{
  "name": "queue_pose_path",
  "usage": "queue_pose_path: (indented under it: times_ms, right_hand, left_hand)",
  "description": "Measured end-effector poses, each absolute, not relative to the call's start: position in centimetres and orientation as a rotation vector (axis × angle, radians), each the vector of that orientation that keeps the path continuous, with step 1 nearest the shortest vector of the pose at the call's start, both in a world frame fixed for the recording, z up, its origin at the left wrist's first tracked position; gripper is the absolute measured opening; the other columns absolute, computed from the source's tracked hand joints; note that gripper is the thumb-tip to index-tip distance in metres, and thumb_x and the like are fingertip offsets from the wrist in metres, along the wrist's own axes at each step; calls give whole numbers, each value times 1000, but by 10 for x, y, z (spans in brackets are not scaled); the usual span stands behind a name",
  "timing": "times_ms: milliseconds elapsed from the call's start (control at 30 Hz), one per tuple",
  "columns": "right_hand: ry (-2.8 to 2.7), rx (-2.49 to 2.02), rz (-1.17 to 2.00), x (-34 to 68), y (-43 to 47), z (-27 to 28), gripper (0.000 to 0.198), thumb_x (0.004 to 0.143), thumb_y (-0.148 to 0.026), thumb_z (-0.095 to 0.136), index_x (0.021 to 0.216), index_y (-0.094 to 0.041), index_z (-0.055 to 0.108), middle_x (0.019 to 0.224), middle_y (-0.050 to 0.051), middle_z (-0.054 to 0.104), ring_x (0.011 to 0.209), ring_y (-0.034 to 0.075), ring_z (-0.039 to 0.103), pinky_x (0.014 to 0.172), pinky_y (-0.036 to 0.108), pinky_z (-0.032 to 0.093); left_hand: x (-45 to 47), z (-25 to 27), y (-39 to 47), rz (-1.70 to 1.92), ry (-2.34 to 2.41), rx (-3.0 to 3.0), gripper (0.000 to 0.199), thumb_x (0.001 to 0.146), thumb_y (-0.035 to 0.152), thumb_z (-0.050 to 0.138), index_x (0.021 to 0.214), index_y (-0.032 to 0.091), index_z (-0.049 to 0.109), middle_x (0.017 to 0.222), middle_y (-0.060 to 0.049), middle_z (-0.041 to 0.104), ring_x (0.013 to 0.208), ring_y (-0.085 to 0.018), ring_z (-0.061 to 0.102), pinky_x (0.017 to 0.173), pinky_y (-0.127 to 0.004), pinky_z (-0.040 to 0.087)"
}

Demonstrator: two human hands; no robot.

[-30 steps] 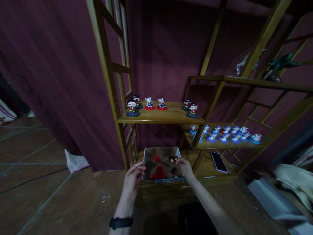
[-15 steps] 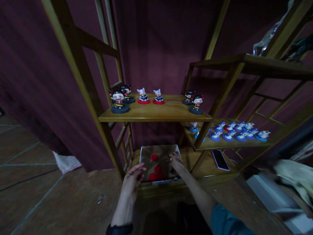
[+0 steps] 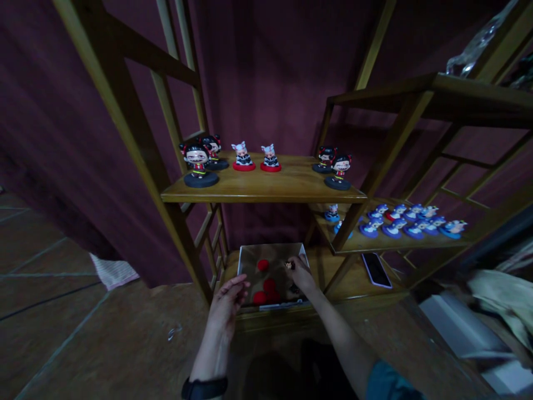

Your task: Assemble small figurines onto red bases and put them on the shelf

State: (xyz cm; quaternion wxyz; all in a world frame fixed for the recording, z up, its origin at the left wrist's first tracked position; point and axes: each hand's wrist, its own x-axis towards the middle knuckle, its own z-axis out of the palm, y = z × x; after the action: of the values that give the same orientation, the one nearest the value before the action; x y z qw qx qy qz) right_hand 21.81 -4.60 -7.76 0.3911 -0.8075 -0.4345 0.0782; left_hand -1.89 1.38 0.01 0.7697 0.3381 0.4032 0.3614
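Observation:
A shallow box (image 3: 251, 255) with white edges and a brown inside sits on the lowest shelf. My right hand (image 3: 300, 274) reaches into its right side, fingers closed around a small dark-haired figurine (image 3: 288, 265). Below that hand, another dark figurine (image 3: 295, 289) lies in the box, partly hidden. Several round red pieces, among them one red disc (image 3: 262, 265), lie on the box's left and middle. My left hand (image 3: 227, 297) is at the box's front left corner, holding nothing, its fingers loosely stretched and apart.
Dark-haired figurines (image 3: 199, 164) and two white-haired figurines on red bases (image 3: 244, 158) stand on the wooden shelf (image 3: 262, 191) above the box. Several bluish figurines (image 3: 393, 226) stand on the right shelf. A phone (image 3: 376, 270) lies below them. A wooden post (image 3: 112, 111) rises at left.
The figurine in my right hand shows a little more clearly, its face now turned up. My left hand stays near the box corner. The view has shifted slightly.

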Motion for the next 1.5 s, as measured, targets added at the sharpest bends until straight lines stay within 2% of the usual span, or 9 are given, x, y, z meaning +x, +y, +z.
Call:
queue_pose_path:
  times_ms: [133, 233, 333, 467, 633, 867, 1167, 1367, 1500]
  right_hand:
    - [-831, -1587, 566, 212, -47, -63, 27, 64, -22, 57, 91, -22, 53, 86, 0, 56, 81, 15, 54, 77, 28, 43]
    - [-824, -1429, 716, 209, -51, -57, 30, 63, -25, 60, 92, -22, 52, 87, 0, 58, 81, 15, 55, 75, 27, 43]
    - [-871, -1544, 633, 212, -53, -57, 27, 66, -26, 57, 92, -22, 52, 86, 0, 59, 81, 15, 54, 75, 27, 43]
    - [-1152, -2004, 401, 219, -57, -61, 18, 71, -20, 51, 88, -24, 55, 91, -1, 57, 86, 14, 52, 78, 26, 39]
    - [-1534, -2343, 385, 218, -60, -67, 29, 73, -9, 46, 94, -25, 58, 102, 2, 57, 99, 16, 50, 81, 25, 36]
    - [-1268, -2324, 310, 246, -49, -56, 37, 77, -7, 38, 103, -25, 58, 102, 1, 62, 96, 13, 53, 79, 21, 37]
    - [-1278, -2386, 243, 260, -39, -60, 32, 77, -9, 40, 93, -25, 62, 99, 2, 63, 89, 16, 55, 78, 25, 37]
    - [-1432, -2354, 237, 251, -29, -70, 42, 76, -3, 38, 109, -21, 56, 113, 7, 57, 104, 18, 49, 84, 26, 35]
    - [-1562, -2395, 202, 248, -23, -78, 45, 72, -1, 43, 113, -18, 54, 113, 9, 57, 110, 19, 43, 89, 28, 32]
  left_hand:
    - [-16, -3, 12, 780, 876, 712, 35, 57, 16, 69, 91, 12, 64, 72, -5, 67, 53, -7, 56, 49, -17, 40]
    - [-14, -4, 11, 766, 864, 699, 34, 59, 15, 68, 92, 11, 64, 72, -5, 66, 53, -7, 55, 49, -17, 41]
    - [-15, -4, 11, 756, 864, 682, 31, 62, 14, 66, 93, 11, 63, 73, -5, 66, 53, -6, 55, 49, -16, 41]
    - [-18, -1, 12, 759, 884, 634, 27, 65, 10, 63, 92, 10, 63, 71, -5, 65, 53, -7, 56, 48, -16, 41]
    - [-21, 0, 12, 761, 884, 616, 25, 68, 7, 60, 93, 10, 63, 73, -6, 65, 53, -6, 55, 49, -16, 43]
    - [-27, -4, 14, 769, 865, 622, 25, 69, 8, 60, 93, 12, 63, 75, -5, 65, 56, -7, 57, 51, -15, 45]
    - [-29, 1, 12, 759, 869, 565, 25, 71, 4, 55, 95, 11, 61, 73, -5, 64, 54, -6, 56, 48, -15, 45]
    - [-28, 2, 10, 751, 873, 532, 26, 72, 2, 54, 95, 11, 61, 73, -5, 63, 53, -5, 55, 47, -14, 44]
    - [-29, -1, 11, 751, 874, 526, 26, 72, 2, 53, 96, 11, 60, 74, -5, 63, 53, -6, 56, 49, -14, 46]
